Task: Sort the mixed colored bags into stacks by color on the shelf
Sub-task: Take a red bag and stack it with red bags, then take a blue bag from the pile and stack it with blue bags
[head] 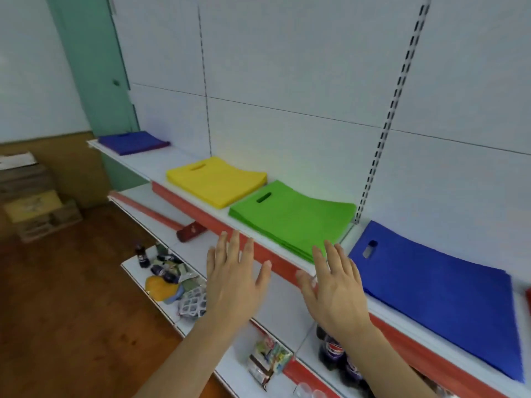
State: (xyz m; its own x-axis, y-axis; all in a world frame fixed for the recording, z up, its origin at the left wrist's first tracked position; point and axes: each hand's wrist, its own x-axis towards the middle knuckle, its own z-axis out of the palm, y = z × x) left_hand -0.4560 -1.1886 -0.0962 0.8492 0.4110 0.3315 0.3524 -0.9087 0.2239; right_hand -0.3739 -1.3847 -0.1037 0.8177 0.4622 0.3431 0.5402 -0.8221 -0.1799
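Note:
On the white shelf with a red front strip lie separate stacks of flat bags. A purple stack sits at the far left, then a yellow stack, a green stack and a large blue stack. A sliver of red shows at the right edge. My left hand hovers with straight spread fingers in front of the shelf edge, below the green stack. My right hand is spread too, its fingertips at the green stack's near corner. Neither hand holds anything.
Lower shelves carry small packets and bottles, snack packs and dark soda bottles. A red roll lies on the shelf below. Cardboard boxes stand on the wooden floor at left. A green door is behind.

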